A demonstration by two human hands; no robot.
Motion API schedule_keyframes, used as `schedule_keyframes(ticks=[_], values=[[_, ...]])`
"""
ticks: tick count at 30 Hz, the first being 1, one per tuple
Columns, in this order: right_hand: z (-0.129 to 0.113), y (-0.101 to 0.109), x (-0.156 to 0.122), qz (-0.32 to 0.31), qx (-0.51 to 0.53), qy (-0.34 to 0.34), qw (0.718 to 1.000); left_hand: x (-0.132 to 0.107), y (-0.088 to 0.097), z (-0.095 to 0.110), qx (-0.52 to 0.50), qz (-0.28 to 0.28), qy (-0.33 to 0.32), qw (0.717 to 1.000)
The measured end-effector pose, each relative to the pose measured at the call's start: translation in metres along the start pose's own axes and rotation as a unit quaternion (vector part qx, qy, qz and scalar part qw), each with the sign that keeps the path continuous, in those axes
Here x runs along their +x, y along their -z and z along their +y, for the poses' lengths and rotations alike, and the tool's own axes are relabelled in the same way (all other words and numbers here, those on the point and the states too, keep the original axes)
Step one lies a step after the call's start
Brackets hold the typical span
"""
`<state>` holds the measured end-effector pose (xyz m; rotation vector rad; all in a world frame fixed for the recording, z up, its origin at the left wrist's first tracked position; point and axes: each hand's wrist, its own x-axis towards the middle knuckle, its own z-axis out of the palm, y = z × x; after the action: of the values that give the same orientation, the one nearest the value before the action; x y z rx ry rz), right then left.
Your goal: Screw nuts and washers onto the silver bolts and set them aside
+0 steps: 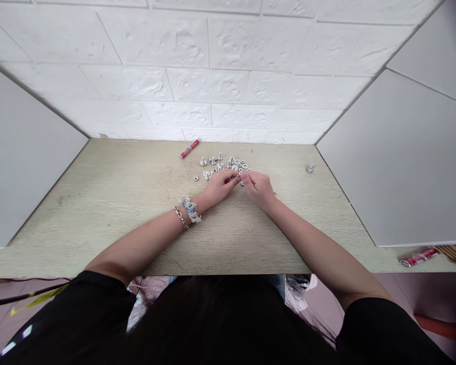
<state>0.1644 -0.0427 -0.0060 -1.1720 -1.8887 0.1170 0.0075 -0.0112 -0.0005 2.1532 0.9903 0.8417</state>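
Both my hands meet at the middle of the wooden table [110, 203], just in front of a small heap of silver bolts and nuts [228, 163]. My left hand [219, 186], with a chain bracelet and a fabric band at the wrist, has its fingers pinched together at a small metal piece [240, 179]. My right hand [259, 187] is curled and pinches the same spot from the other side. The piece is too small to name.
A red tube [189, 149] lies near the back wall, left of the heap. A lone silver bolt [310, 168] sits far right. Grey panels [399, 167] wall in both sides. Another red tube [418, 257] lies at the front right corner.
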Motion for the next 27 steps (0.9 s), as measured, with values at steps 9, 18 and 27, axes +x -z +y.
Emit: schedule_keyframes(ticks=[9, 18, 27], values=[[-0.0032, 0.0000, 0.0013, 0.114, -0.003, 0.118, 0.986, -0.0004, -0.0008, 0.0014, 0.001, 0.014, -0.008, 1.000], [-0.0005, -0.0048, 0.0018, 0.086, 0.017, 0.104, 0.991, -0.0012, -0.0006, 0.0034, -0.017, 0.046, -0.001, 0.999], [0.0029, -0.0068, 0.0013, 0.056, 0.027, 0.035, 0.997, -0.0015, -0.0010, 0.0018, -0.007, 0.040, -0.003, 0.999]])
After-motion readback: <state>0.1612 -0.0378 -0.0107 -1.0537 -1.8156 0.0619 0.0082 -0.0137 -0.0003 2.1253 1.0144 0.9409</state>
